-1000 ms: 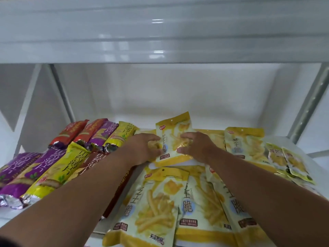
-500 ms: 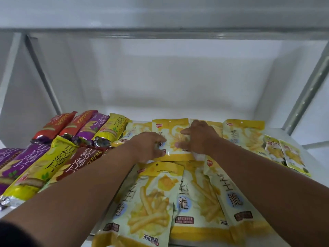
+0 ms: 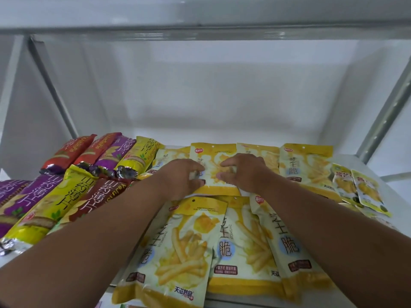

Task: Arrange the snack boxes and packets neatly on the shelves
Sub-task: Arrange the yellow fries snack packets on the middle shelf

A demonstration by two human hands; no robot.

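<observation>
Left hand point(image 3: 181, 177) and right hand point(image 3: 242, 174) covering the lower print of the far yellow packet point(image 3: 212, 156), forearms hiding parts of the near yellow packets point(image 3: 178, 252), purple packets point(image 3: 13, 196) running off the left edge, small print blurring beyond reading

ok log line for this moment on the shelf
left hand and right hand press yellow packet | packet flat, back row | shelf

Both forearms are bare from the wrists back, with no sleeves showing. The left hand point(image 3: 181, 177) and right hand point(image 3: 242, 172) wear no gloves. The fingers point(image 3: 224, 165) carry no rings.
</observation>
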